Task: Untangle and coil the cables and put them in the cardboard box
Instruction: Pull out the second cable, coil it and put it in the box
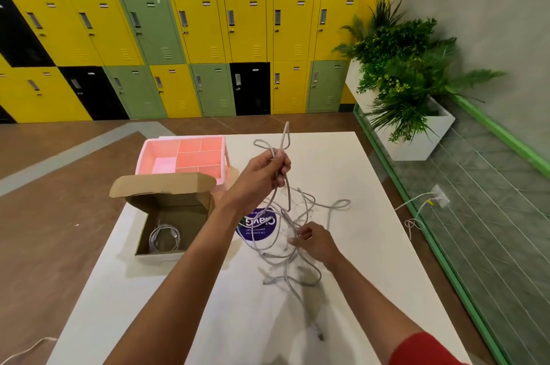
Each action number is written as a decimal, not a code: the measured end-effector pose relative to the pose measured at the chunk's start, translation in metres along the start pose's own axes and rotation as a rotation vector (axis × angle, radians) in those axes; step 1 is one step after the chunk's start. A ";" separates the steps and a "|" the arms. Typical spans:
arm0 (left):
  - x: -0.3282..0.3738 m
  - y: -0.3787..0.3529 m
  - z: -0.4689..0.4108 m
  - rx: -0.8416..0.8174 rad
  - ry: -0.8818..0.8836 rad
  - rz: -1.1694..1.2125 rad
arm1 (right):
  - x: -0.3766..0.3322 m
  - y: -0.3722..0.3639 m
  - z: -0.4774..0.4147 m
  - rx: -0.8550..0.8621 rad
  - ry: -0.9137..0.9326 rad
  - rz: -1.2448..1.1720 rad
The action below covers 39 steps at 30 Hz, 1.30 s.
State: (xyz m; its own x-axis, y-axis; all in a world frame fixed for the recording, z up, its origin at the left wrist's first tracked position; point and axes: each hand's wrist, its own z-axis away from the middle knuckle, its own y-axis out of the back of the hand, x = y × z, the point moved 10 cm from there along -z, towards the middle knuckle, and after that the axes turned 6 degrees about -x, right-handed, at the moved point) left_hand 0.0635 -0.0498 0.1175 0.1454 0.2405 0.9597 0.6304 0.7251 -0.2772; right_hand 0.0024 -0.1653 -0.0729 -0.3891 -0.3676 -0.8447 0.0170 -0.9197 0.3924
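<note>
Untangling: left hand [268,168] grips raised cable [287,128] loops, right hand [315,241] pinches a strand. The next move probably means teasing the knot apart.

Long grey cable [279,254], badly tangled, sprawls mid-table, rt of the box. Some loops are raised, gripped in left hand [265,169]; right hand [312,241] pinches strands in the knot. Brown cardboard box [175,216] at table's left edge, open, lid flap up on far side, w/ one coiled whitish cable [163,238] inside.
</note>
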 end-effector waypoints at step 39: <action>0.031 -0.006 -0.001 0.007 -0.035 -0.015 | -0.071 0.038 -0.013 0.256 0.129 -0.368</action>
State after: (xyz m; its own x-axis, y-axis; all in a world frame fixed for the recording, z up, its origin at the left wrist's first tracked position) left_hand 0.0651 -0.0477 0.1495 0.1095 0.2519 0.9615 0.6269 0.7332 -0.2635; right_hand 0.0422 -0.1760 -0.0028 -0.2083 -0.0526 -0.9766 -0.3352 -0.9342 0.1218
